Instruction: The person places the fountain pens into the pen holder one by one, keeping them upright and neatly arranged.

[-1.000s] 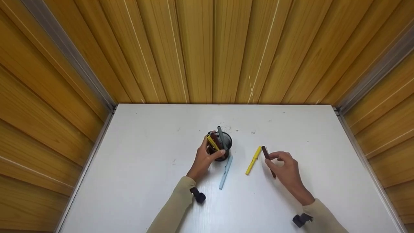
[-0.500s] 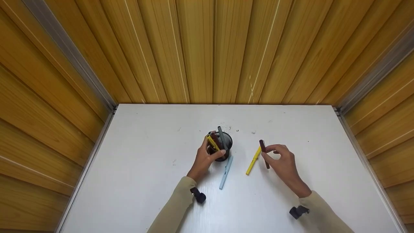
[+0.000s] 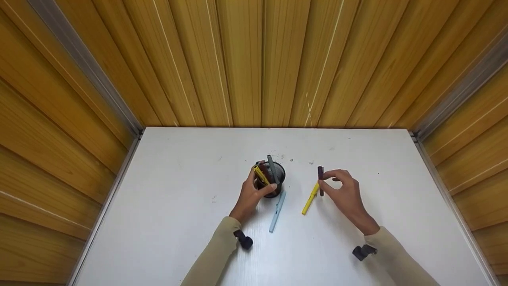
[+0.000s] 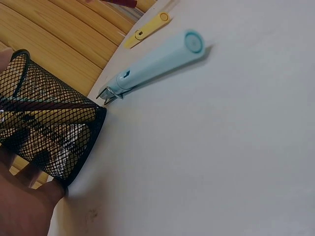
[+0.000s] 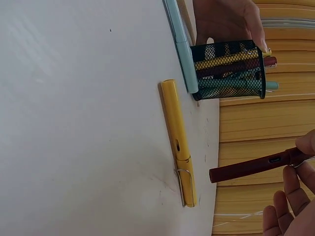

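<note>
My left hand [image 3: 251, 194] grips a black mesh pen cup [image 3: 274, 179] [image 4: 47, 132] [image 5: 229, 70] near the middle of the white table [image 3: 166, 206]; several pens stand in it, among them a yellow and a grey one. My right hand [image 3: 342, 190] pinches a dark red pen [image 3: 320, 180] [image 5: 251, 167] and holds it off the table, nearly upright. A yellow pen [image 3: 310, 198] [image 5: 178, 142] [image 4: 147, 29] lies just left of that hand. A light blue pen [image 3: 277, 211] [image 4: 152, 66] [image 5: 179, 44] lies beside the cup.
Wooden slatted walls [image 3: 254, 63] close in the table at the back and on both sides, with metal strips in the corners. Small dark specks [image 3: 291, 160] mark the table behind the cup.
My right hand has lifted the dark red pen off the table and carried it up and to the left, tipping it nearly upright. The left hand and the cup have stayed still.
</note>
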A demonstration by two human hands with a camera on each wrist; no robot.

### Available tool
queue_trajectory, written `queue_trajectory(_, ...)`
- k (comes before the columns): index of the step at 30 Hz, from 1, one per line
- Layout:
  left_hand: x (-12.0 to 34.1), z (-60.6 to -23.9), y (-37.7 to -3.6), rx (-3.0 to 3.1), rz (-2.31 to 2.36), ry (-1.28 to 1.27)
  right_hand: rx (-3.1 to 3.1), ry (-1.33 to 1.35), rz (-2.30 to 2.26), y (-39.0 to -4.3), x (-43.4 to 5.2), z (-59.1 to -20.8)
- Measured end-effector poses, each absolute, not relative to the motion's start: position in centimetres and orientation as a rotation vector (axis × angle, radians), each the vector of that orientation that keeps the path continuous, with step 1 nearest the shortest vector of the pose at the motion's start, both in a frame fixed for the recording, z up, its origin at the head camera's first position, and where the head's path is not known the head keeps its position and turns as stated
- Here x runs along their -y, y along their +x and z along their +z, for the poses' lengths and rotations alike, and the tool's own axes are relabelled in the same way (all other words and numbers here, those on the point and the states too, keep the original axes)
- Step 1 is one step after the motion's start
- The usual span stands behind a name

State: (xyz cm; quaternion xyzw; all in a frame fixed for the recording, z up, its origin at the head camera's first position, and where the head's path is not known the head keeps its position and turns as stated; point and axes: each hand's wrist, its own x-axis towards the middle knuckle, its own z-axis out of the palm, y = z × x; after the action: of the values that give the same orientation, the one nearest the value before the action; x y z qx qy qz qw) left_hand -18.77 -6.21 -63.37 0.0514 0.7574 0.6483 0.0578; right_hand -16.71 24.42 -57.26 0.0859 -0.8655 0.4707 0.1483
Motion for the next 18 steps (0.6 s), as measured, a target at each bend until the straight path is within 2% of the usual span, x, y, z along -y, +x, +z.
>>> queue_trajectory(18,6.3,-63.6,-18.9,-2.266,2.015,0.230,2.461,0.332,1.393,-18.2,-21.8,-55.4)
